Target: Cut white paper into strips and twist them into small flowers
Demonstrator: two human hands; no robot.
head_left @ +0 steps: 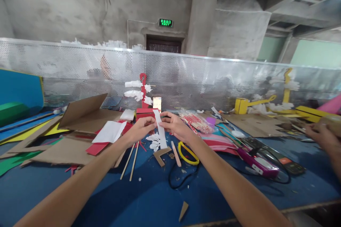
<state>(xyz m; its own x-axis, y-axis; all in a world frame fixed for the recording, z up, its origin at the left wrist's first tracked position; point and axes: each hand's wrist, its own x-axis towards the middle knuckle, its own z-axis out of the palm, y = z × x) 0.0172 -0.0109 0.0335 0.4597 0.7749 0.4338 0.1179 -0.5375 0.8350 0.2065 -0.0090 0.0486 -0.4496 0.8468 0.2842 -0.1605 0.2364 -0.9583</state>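
Observation:
Both hands meet over the middle of the blue table around a narrow white paper strip (162,138), which hangs upright between them. My left hand (142,128) is closed, its fingertips pinched at the strip's left edge. From the other side my right hand (174,124) grips the strip with thumb and fingers. Just below lie a crumpled white paper piece (154,142) and an L-shaped cardboard scrap (162,156). Yellow-handled scissors (188,154) rest under my right wrist. Behind the hands stands a red upright shape (143,90) with white tufts, on a red box (141,112).
Cardboard sheets (87,113) and white paper (109,132) pile up at left. Two thin sticks (133,163) lie nearby. To the right are a purple glue gun (259,163) with a cord and another person's hand (323,138). A perforated metal divider (191,81) runs behind.

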